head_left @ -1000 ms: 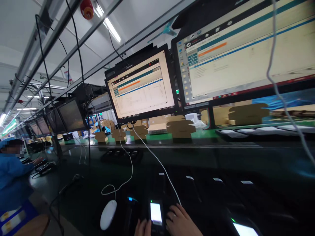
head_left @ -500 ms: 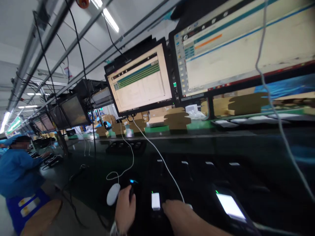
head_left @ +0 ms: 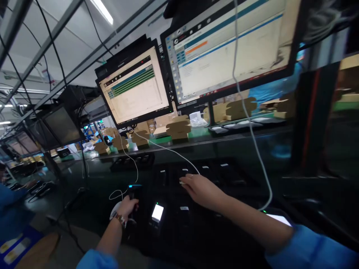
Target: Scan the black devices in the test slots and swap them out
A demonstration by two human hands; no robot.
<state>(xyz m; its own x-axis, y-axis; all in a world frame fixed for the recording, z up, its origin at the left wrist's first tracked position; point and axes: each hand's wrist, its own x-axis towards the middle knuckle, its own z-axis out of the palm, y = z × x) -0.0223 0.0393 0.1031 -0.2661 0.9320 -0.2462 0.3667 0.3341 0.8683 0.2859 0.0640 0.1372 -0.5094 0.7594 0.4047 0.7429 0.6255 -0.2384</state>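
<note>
My left hand point(head_left: 127, 206) is closed round the grip of a black handheld scanner point(head_left: 135, 188) with a blue light at its top. A white mouse point(head_left: 114, 210) lies just left of that hand, partly hidden. With fingers pinched, my right hand point(head_left: 202, 189) holds the end of a white cable point(head_left: 175, 152) over a black tray of dark devices point(head_left: 162, 177) with small white labels. Between my hands, closer to me, a black device with a bright screen point(head_left: 157, 213) shows a green light. Another labelled dark device point(head_left: 184, 215) lies to its right.
Two monitors point(head_left: 134, 89) point(head_left: 207, 56) hang over the bench. A second white cable point(head_left: 249, 123) drops in front, towards another lit device point(head_left: 279, 219) near my right forearm. Cardboard pieces point(head_left: 178, 129) line the back. A person in blue point(head_left: 14, 213) sits at far left beside a stool point(head_left: 42, 250).
My right hand has moved forward from beside the lit device to the tray, bringing the cable end along. A labelled dark device now shows where it was. The view has swung right.
</note>
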